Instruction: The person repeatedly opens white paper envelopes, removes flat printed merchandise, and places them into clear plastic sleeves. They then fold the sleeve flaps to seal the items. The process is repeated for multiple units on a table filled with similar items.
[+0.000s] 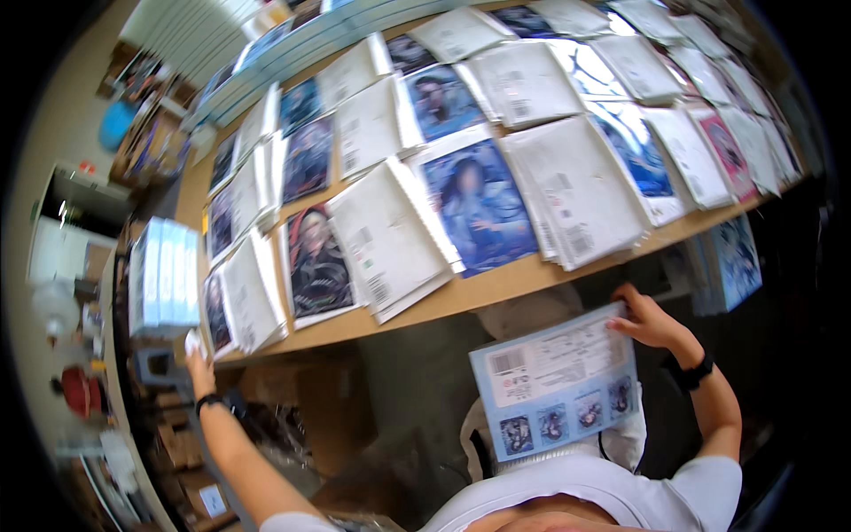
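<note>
My right hand grips the upper right corner of a flat light-blue picture pack. Its face bears a barcode, a printed white panel and a row of small pictures along the lower edge. The pack is slightly tilted in front of my body, apart from the table. Far to the left, my left hand is at the table's near left corner, fingers closed at a small white piece that I cannot make out. Close to it lies a stack of white envelopes.
The brown table carries rows of white envelope stacks beside illustrated posters. Light-blue packs stand at the left, and more line the table's far edge. Another blue pack is below the right edge. Cardboard boxes sit underneath.
</note>
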Demonstrator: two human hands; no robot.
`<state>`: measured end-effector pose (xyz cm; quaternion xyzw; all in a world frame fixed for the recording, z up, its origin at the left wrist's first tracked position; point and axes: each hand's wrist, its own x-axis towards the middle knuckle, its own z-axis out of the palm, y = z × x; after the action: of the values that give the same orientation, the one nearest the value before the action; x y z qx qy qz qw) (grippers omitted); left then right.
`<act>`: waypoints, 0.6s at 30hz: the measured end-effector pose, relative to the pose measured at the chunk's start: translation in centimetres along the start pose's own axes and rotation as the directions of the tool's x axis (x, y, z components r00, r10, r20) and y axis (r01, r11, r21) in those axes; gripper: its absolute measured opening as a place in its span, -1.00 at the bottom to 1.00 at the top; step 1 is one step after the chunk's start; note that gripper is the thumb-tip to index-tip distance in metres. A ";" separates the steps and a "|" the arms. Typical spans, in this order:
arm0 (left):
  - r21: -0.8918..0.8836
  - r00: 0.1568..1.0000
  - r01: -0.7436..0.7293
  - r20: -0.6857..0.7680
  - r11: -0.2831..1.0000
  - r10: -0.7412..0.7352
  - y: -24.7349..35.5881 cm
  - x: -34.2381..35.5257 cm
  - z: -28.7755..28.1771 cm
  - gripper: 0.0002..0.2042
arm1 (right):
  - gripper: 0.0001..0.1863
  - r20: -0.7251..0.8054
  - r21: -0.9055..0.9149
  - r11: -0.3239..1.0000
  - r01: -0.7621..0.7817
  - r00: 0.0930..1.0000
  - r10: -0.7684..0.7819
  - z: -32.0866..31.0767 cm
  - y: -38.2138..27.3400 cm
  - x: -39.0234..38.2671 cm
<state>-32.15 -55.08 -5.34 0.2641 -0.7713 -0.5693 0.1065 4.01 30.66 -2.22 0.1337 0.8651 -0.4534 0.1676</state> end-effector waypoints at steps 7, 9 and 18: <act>0.024 0.845 -0.483 -0.250 0.875 0.473 8.0 -14.6 3.4 -0.82 | -0.53 0.048 -0.015 0.996 0.083 0.995 -0.082 -0.4 -0.5 1.0; -0.028 0.800 -0.588 -0.165 0.808 0.577 7.8 -20.0 4.7 -0.85 | -0.52 0.084 -0.038 0.990 0.133 0.988 -0.129 -0.3 -0.5 1.5; -0.195 0.418 -0.210 0.868 0.958 0.269 6.3 -47.8 25.8 -0.93 | -0.55 0.128 -0.151 0.967 0.205 0.974 -0.186 0.0 -0.3 1.8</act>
<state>-5.84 -7.27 -1.41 -0.1867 -0.7259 -0.6231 -0.2234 2.31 30.63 -2.76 0.0077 0.8974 -0.4023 0.1810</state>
